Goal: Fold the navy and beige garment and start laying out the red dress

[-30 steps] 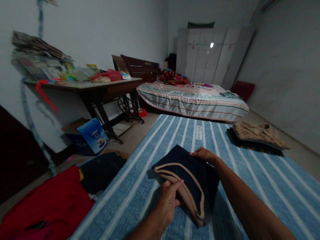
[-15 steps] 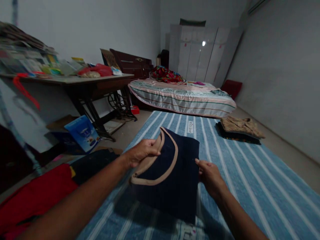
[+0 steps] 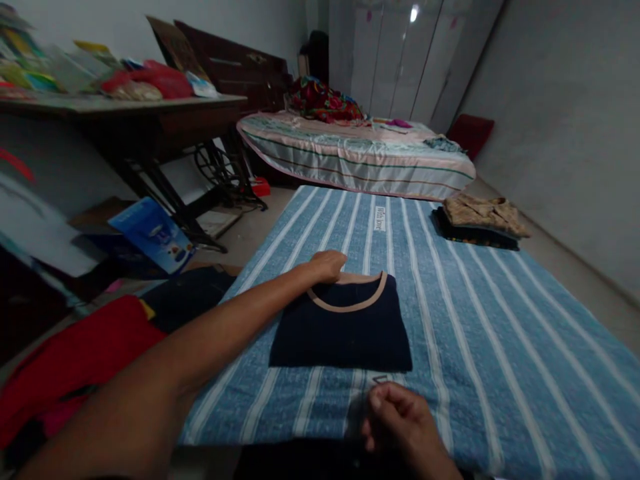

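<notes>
A folded navy T-shirt (image 3: 345, 340) with a tan-bound round neckline lies flat on the blue-and-white striped cloth (image 3: 465, 373). My left hand (image 3: 327, 265) reaches across to the far left side of the neckline. Its fingers are bent and closed at the collar edge, and their tips are partly hidden. Below the shirt, near the front edge of the cloth, hovers my right hand (image 3: 403, 423). Thumb and fingers are curled together there, apart from the shirt, with nothing visible in them.
Folded clothes (image 3: 483, 217), tan over black, are stacked at the far right. Red clothing (image 3: 85, 353) and dark clothing (image 3: 193, 297) lie to the left. Beyond stand a blue box (image 3: 153, 233), a sewing-machine table (image 3: 165, 110) and a bed (image 3: 360, 157).
The T-shirt, held up and tilted between both hands before, now lies flat. My right hand has let go and drawn back toward me; my left hand has moved forward. The view has tipped down.
</notes>
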`<state>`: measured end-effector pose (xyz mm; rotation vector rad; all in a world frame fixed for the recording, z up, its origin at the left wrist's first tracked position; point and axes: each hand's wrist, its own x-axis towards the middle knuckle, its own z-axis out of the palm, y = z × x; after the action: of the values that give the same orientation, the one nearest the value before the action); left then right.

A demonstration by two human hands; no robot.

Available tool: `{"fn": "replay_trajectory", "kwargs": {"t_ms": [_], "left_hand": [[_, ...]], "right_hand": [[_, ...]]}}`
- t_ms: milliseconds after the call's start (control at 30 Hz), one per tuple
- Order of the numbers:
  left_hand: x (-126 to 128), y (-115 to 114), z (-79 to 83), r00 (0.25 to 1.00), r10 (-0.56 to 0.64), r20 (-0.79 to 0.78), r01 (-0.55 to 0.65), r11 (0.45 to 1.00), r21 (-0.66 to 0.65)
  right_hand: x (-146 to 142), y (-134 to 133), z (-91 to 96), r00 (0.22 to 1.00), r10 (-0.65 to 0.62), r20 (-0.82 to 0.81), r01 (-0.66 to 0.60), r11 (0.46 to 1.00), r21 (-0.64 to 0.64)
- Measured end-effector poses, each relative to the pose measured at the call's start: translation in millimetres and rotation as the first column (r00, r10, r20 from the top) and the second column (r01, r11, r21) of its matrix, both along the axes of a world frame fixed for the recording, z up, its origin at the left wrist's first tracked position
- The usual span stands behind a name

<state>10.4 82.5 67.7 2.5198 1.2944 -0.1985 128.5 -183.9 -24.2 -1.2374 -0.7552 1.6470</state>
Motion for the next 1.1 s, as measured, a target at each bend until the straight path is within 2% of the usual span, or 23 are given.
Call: {"fn": "replay_trajectory", "kwargs": {"t_ms": [67, 100, 167, 200, 267, 333, 367, 433, 500, 567, 667, 833, 1100], "left_hand": [[-10, -18, -14.0, 0.997, -0.009, 0.076, 0.003, 0.996, 0.084], [-17, -29, -19.3, 0.990, -0.033, 0.134, 0.016, 0.992, 0.123], [-30, -55, -27.9, 0.954, -0.105, 0.281, 0.058, 0.984, 0.169], [-36, -69, -31.9, 0.925, -0.136, 0.354, 0.081, 0.983, 0.168], [-45, -95, -40.6, 0.857, -0.151, 0.493, 0.095, 0.986, 0.137], [-50, -116, -50.9, 0.789, -0.133, 0.600, 0.076, 0.990, 0.120], [-51, -124, -56.4, 0.767, -0.121, 0.631, 0.055, 0.991, 0.123], [-53, -135, -66.9, 0.745, -0.084, 0.662, -0.007, 0.991, 0.134], [-54, -138, -75.1, 0.729, -0.046, 0.683, -0.060, 0.989, 0.132], [-55, -137, -79.4, 0.704, -0.023, 0.710, -0.082, 0.990, 0.113], [-56, -136, -78.6, 0.673, -0.019, 0.740, -0.086, 0.991, 0.104], [-50, -144, -70.4, 0.657, -0.014, 0.754, -0.125, 0.984, 0.127], [-37, -155, -74.8, 0.740, -0.003, 0.673, -0.181, 0.962, 0.202]], "right_hand": [[21, 1, 2.8, 0.976, -0.002, 0.220, -0.024, 0.993, 0.114], [30, 3, 5.3, 0.938, -0.052, 0.342, -0.015, 0.982, 0.191], [42, 11, 10.7, 0.811, -0.210, 0.546, -0.010, 0.928, 0.373], [45, 15, 12.9, 0.734, -0.302, 0.608, -0.031, 0.880, 0.474], [46, 26, 14.5, 0.592, -0.466, 0.658, -0.137, 0.747, 0.651], [43, 39, 11.1, 0.465, -0.584, 0.665, -0.281, 0.615, 0.736], [41, 45, 7.2, 0.397, -0.617, 0.679, -0.351, 0.582, 0.734], [38, 54, -3.9, 0.247, -0.635, 0.732, -0.459, 0.589, 0.665], [36, 60, -16.5, 0.111, -0.596, 0.795, -0.525, 0.644, 0.557], [36, 62, -26.9, 0.030, -0.552, 0.833, -0.551, 0.687, 0.475], [38, 60, -34.1, -0.001, -0.524, 0.852, -0.554, 0.709, 0.435], [39, 58, -31.6, 0.026, -0.522, 0.852, -0.544, 0.708, 0.450], [40, 58, -31.7, 0.082, -0.534, 0.841, -0.527, 0.693, 0.492]]}}
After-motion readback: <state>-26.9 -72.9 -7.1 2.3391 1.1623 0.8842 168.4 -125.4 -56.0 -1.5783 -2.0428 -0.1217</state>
